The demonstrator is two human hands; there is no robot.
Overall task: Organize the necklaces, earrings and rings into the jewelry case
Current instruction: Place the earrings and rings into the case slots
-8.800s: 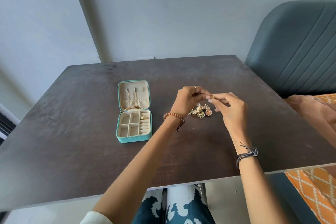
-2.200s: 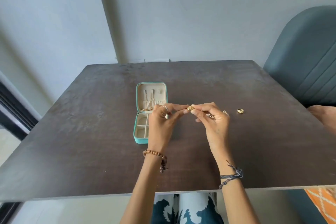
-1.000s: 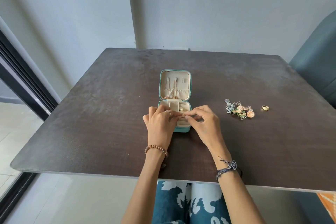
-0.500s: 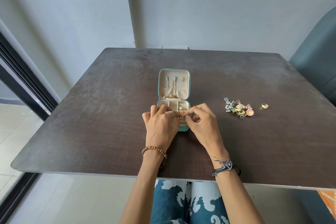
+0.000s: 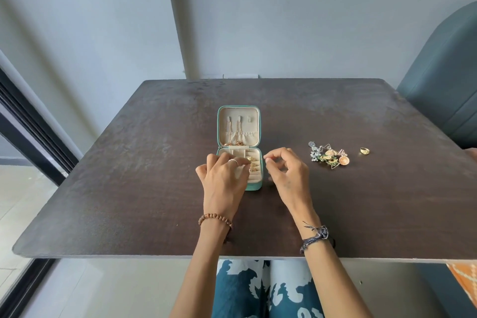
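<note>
Half a second earlier the right hand point(image 5: 287, 174) had pinched at the case point(image 5: 255, 186) beside the left; it had since drawn away to the right and hung just beside the case, fingers loosely curled and holding nothing. Resting over the tray, the left hand point(image 5: 224, 178) had its fingertips at the gold rings point(image 5: 251, 164) in the slots, though whether it gripped one could not be told. Necklaces point(image 5: 233, 134) hung in the open lid. Earrings point(image 5: 329, 157) and one ring point(image 5: 364, 150) lay on the table point(image 5: 129, 188), well right of the case.
</note>
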